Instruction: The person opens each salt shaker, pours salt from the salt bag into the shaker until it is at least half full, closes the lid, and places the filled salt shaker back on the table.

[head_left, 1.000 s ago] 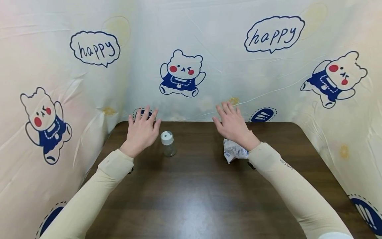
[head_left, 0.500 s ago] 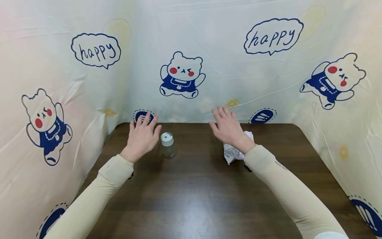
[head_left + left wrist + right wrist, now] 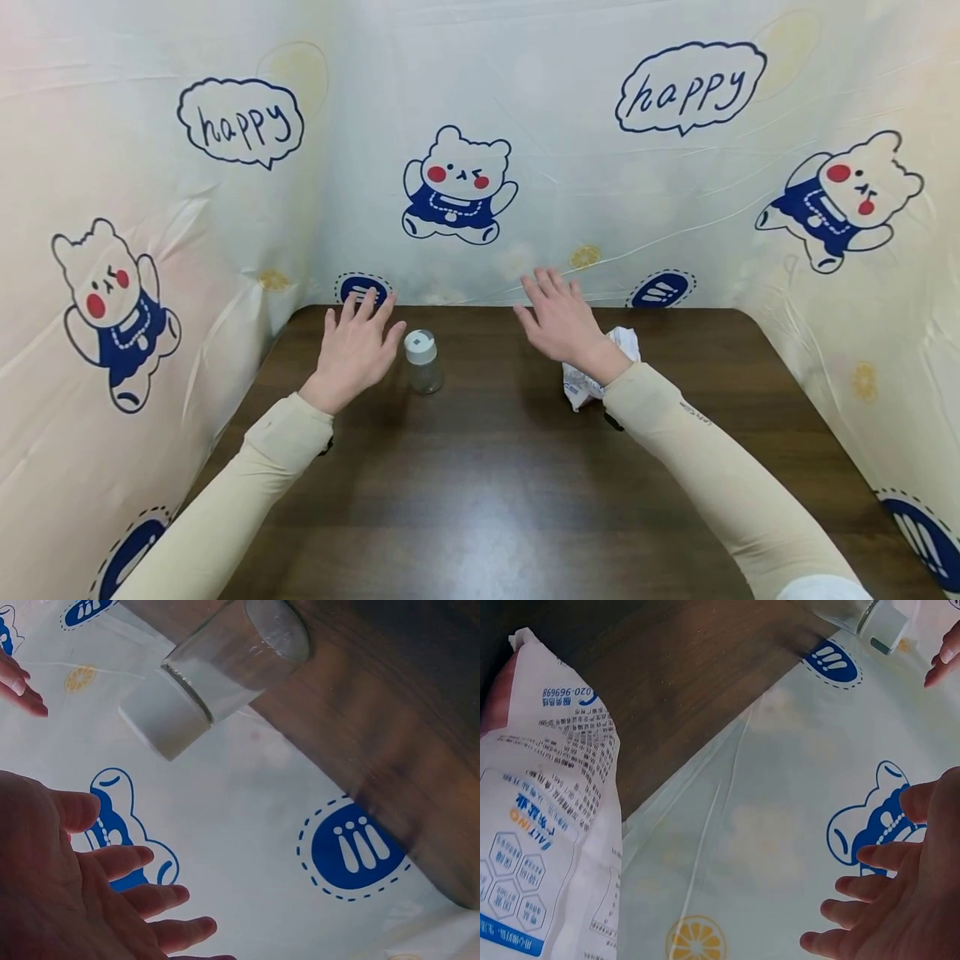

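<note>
The work looks to be at a waiting or approach step: neither hand has hold of anything. The left hand (image 3: pixel 354 346), palm down with its fingers spread, hangs near the far left part of the table (image 3: pixel 450 500), just left of a clear jar (image 3: pixel 426 377) and apart from it. The jar stands upright left of centre, its white lid (image 3: pixel 166 712) in place; what it contains, if anything, I cannot tell. The right hand (image 3: pixel 561 325) is likewise spread and relaxed, gripping nothing. Its wrist hides part of a white printed bag (image 3: pixel 579 390), which lies on the far right part of the table. In the right wrist view the bag sits well to one side of the fingers, with a gap between, so they do not appear to touch it. Whether the bag is sealed cannot be told from here.

Judging by the layout, taking up the jar would call for a small shift of the left hand to the right, then fingers and thumb curling round the glass below the lid. Taking the bag would call for the right hand to draw back toward the near side and come down on it, with a gentle pinch, as its soft wrapping would probably crumple
</note>
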Demonstrator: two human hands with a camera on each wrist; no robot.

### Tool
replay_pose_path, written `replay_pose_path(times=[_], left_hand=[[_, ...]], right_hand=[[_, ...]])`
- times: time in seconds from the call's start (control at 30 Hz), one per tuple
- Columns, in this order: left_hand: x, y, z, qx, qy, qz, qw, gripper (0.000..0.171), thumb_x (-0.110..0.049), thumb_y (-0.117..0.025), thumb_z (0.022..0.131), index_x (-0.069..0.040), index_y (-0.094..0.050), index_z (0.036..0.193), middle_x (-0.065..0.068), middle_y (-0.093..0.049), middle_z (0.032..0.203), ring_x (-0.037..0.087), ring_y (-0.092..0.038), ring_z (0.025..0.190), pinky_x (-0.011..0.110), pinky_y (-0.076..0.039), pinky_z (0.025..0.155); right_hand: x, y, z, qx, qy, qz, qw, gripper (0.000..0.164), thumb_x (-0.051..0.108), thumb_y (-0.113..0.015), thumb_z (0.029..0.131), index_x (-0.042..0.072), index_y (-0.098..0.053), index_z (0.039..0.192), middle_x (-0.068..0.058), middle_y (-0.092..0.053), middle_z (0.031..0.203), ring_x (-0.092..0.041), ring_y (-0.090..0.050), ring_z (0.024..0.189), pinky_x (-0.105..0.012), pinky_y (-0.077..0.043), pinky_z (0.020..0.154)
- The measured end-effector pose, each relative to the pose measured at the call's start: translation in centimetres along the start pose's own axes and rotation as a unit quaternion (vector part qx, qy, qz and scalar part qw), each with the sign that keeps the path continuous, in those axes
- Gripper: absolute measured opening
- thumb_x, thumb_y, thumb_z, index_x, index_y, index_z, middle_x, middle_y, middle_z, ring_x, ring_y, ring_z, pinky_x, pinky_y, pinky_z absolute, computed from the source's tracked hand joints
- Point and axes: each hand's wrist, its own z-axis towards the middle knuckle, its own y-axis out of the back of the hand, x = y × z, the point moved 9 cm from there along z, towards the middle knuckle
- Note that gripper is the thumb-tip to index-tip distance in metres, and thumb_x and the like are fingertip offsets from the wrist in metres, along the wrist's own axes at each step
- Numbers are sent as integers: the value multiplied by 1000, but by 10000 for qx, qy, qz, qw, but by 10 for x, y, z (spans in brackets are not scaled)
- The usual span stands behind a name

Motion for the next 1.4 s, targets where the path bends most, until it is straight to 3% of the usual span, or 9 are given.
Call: replay_pose_path(times=[0.5, 0.83, 1.17, 1.4], left_hand=[[7, -9, -2, -7, -8, -167, 9999, 65, -45, -47, 111, -8, -38, 163, 27, -30, 166, 53, -22, 152, 73, -14, 117], [11, -19, -5, 213, -7, -355, 9991, 67, -44, -57, 107, -2, -44, 159, 31, -38, 161, 55, -30, 148, 71, -22, 116], [9, -23, -11, -58, -233, -476, 9986, 63, -37, -67, 103, 2, -53, 151, 31, -52, 150, 54, -43, 141, 71, -30, 113], [10, -34, -13, 112, -145, -754, 9970, 65, -34, -75, 99, 7, -55, 146, 31, -57, 144, 48, -52, 134, 63, -41, 109]], right_hand=[[12, -5, 6, 105, 39, 25, 9999, 64, 45, -35, 114, 7, -32, 166, -19, -22, 172, -36, -14, 159, -62, -13, 123], [23, -11, 11, 157, 203, 10, 9997, 63, 43, -37, 114, 7, -32, 165, -19, -25, 171, -38, -18, 158, -63, -14, 122], [31, -19, 12, 189, 300, 44, 9994, 59, 40, -41, 114, 7, -37, 163, -20, -29, 169, -38, -21, 157, -64, -19, 121], [40, -23, 15, 342, 306, -61, 9989, 61, 41, -41, 114, 8, -35, 164, -19, -30, 169, -37, -23, 157, -64, -21, 121]])
